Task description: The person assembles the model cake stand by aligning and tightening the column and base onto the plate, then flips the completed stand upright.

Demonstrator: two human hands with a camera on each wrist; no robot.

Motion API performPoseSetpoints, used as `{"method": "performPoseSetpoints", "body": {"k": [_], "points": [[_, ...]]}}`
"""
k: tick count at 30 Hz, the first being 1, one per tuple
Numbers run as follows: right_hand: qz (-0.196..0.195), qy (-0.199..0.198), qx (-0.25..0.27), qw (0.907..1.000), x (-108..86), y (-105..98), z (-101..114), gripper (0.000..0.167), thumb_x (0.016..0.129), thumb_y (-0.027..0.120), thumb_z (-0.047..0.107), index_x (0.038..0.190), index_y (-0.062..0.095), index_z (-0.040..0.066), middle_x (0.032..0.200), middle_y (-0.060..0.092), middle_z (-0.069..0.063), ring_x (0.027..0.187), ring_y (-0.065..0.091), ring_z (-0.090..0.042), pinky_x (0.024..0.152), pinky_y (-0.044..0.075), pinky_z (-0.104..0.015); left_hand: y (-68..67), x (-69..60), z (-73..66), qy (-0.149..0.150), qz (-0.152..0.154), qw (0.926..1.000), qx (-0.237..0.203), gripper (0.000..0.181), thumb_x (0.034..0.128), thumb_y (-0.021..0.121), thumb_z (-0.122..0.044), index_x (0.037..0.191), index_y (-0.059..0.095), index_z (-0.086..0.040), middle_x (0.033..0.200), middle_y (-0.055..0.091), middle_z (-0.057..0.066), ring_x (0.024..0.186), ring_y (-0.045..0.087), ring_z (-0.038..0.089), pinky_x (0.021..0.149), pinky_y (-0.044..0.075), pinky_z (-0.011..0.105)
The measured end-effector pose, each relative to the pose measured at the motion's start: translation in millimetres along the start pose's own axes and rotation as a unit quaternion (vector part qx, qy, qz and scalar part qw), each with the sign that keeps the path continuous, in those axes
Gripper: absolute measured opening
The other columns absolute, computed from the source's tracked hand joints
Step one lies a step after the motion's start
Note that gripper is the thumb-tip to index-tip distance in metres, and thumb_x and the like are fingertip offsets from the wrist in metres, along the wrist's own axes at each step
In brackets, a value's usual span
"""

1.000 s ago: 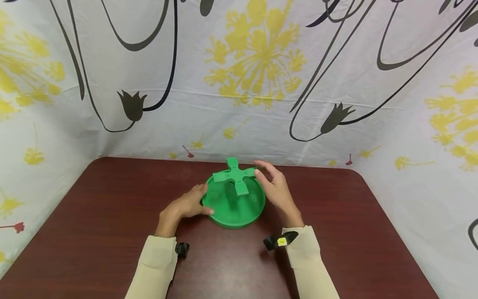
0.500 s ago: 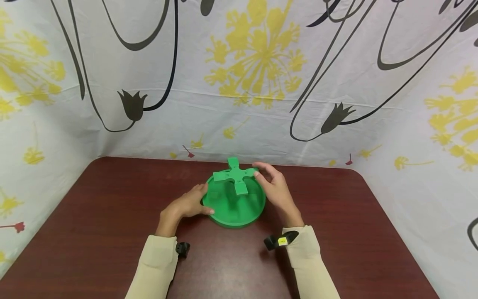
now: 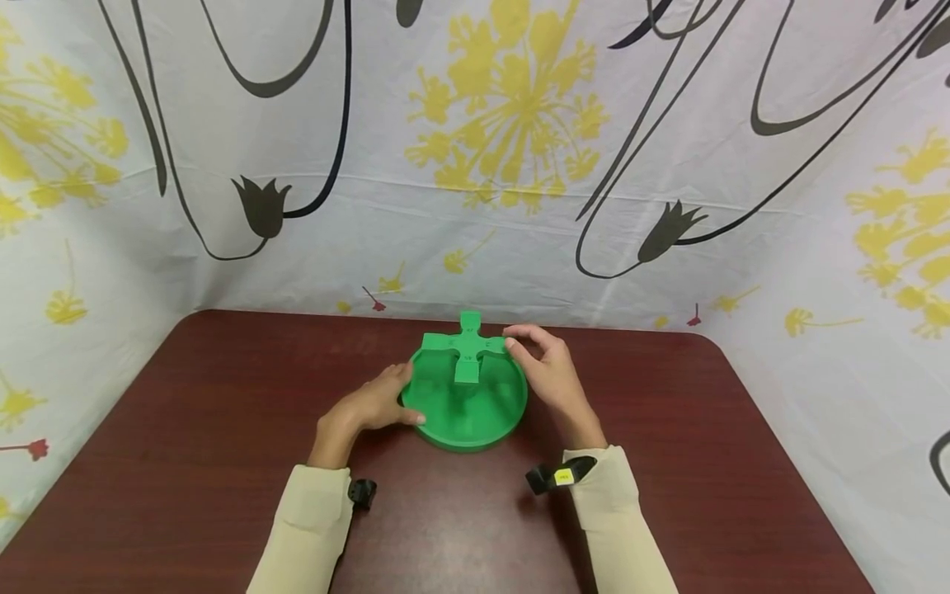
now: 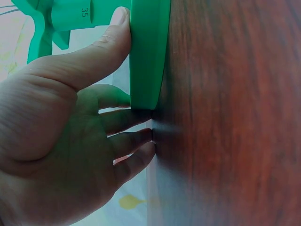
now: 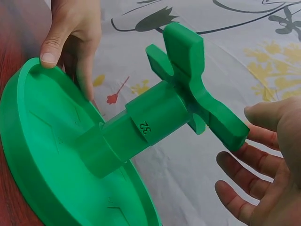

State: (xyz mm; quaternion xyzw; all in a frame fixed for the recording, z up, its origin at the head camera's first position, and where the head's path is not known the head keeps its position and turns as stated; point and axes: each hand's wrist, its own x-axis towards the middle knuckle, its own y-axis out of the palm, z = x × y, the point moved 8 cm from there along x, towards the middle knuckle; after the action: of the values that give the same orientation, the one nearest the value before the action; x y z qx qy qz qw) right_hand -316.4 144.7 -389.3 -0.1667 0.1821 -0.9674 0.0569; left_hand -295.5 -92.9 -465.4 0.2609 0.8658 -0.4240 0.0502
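A green round base (image 3: pixel 463 421) with a raised rim stands on the table. From its middle rises a stepped post (image 5: pixel 157 108), marked 32 in the right wrist view and topped by a four-armed cross handle (image 3: pixel 468 345). My left hand (image 3: pixel 374 402) holds the base at its left side, thumb on the rim and fingers along the outer wall, as the left wrist view shows. The thumb and fingers of my right hand (image 3: pixel 552 375) lie loosely about the tip of the cross's right arm. Whether they press on it I cannot tell.
The dark red wooden table (image 3: pixel 223 462) has rounded far corners. A white cloth (image 3: pixel 475 247) printed with yellow and grey flowers hangs behind and at both sides. Black wrist cameras sit at both cream sleeves (image 3: pixel 304 516).
Seen from above, the cross handle has turned slightly clockwise, its front arm swinging left to point toward me. The base and both hands have stayed nearly in place.
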Motion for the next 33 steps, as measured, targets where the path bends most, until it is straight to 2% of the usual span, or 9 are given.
{"method": "performPoseSetpoints", "body": {"k": [9, 16, 26, 31, 33], "points": [[-0.005, 0.018, 0.018, 0.9997, 1.0, -0.6, 0.0, 0.019, 0.096, 0.066, 0.013, 0.112, 0.072, 0.005, 0.11, 0.069, -0.016, 0.089, 0.062, -0.016, 0.074, 0.05, -0.02, -0.3, 0.9, 0.3, 0.003, 0.002, 1.0, -0.001, 0.095, 0.0923, 0.072, -0.03, 0.158, 0.011, 0.0, 0.164, 0.011, 0.022, 0.152, 0.005, 0.04, 0.119, 0.016, 0.061], [0.012, 0.033, 0.023, 0.9991, -0.4, 1.8, 0.4, 0.017, 0.096, 0.066, 0.007, 0.109, 0.071, -0.003, 0.101, 0.069, -0.016, 0.081, 0.062, -0.019, 0.07, 0.049, -0.021, -0.1, 1.2, 0.2, 0.005, 0.002, 1.0, 0.001, 0.096, 0.0921, 0.072, -0.03, 0.158, 0.011, 0.001, 0.164, 0.011, 0.023, 0.152, 0.006, 0.04, 0.119, 0.015, 0.062], [0.045, 0.008, 0.018, 0.9988, -3.5, 5.3, 8.2, 0.015, 0.094, 0.07, 0.013, 0.104, 0.073, 0.003, 0.102, 0.07, -0.011, 0.084, 0.063, -0.023, 0.071, 0.051, -0.026, 0.0, 1.3, 0.1, 0.006, 0.002, 1.0, 0.001, 0.096, 0.0918, 0.073, -0.029, 0.158, 0.011, 0.001, 0.164, 0.012, 0.023, 0.152, 0.006, 0.04, 0.119, 0.015, 0.061], [0.067, -0.004, -0.005, 0.9978, -4.3, 10.7, 13.3, 0.01, 0.094, 0.069, 0.014, 0.101, 0.073, 0.009, 0.1, 0.07, -0.004, 0.086, 0.064, -0.024, 0.074, 0.053, -0.03, -0.3, 1.1, -0.1, 0.007, 0.001, 1.0, -0.002, 0.096, 0.0913, 0.073, -0.03, 0.158, 0.011, 0.0, 0.164, 0.012, 0.022, 0.152, 0.005, 0.04, 0.119, 0.016, 0.061], [0.076, -0.007, -0.01, 0.9971, -4.8, 12.5, 14.6, 0.009, 0.094, 0.069, 0.015, 0.101, 0.073, 0.011, 0.099, 0.07, -0.004, 0.083, 0.063, -0.024, 0.071, 0.052, -0.028, -0.4, 1.1, 0.1, 0.008, 0.0, 1.0, -0.004, 0.096, 0.0912, 0.073, -0.03, 0.158, 0.011, 0.0, 0.164, 0.012, 0.022, 0.152, 0.005, 0.04, 0.119, 0.015, 0.061]]}}
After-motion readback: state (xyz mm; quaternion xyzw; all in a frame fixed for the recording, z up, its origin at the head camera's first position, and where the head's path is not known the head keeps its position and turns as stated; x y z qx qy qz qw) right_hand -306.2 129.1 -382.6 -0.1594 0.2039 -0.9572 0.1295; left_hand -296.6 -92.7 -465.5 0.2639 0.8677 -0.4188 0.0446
